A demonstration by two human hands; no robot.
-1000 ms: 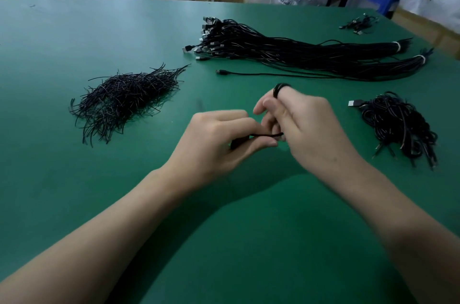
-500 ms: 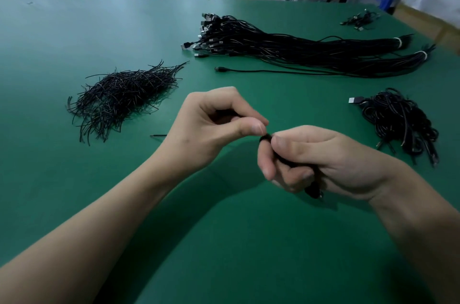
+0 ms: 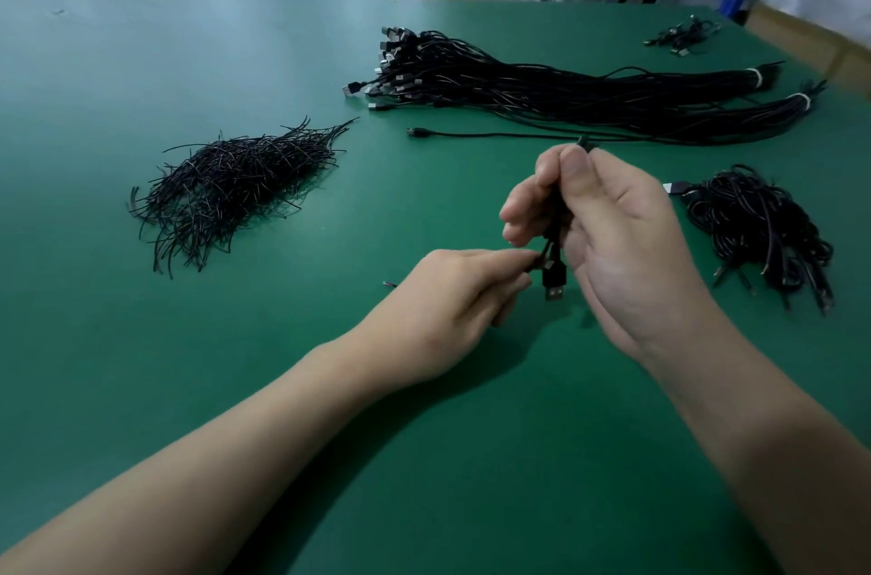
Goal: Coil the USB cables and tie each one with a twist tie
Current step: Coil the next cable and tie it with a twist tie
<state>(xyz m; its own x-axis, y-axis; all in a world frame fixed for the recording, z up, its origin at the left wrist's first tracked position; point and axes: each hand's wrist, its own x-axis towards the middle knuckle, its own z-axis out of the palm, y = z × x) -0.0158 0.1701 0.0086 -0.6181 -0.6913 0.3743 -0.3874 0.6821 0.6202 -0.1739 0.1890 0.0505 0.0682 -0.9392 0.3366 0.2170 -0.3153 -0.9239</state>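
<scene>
Biggest thing first: the worktop [image 3: 198, 386] isn't supporting anything here. The coiled cable [image 3: 555, 226] is up in the air over the middle of it, so it all depends on grip. The right hand [image 3: 612, 240] has its fingers [image 3: 523, 216] curled round the coil with the thumb clamped along the top. If that eases off, I'd bet the loops spring apart and it's a redo.

The left hand [image 3: 447, 301] is pinching a thin black strand [image 3: 537, 262] just beside the dangling USB plug [image 3: 554, 284]. Tug too hard and a loop could get dragged out of the coil. Go too soft and the strand slips out of the pinch. The plug hangs below the grip, so it may flop into the way of any twisting.

Stuff I can't make out:
- The long uncoiled bunch [image 3: 589, 103] at the back passes right behind the right thumb tip, so that stretch is hidden.
- The twist tie pile [image 3: 235, 193] on the left and the finished heap [image 3: 759, 240] on the right are just dark tangles, no counting them.
- The loops inside the right palm are covered up.
- Is the pinched strand a twist tie or the cable's own tail? Honestly can't tell.
- There's a tiny speck [image 3: 389, 284] near the left hand, too small to identify.
</scene>
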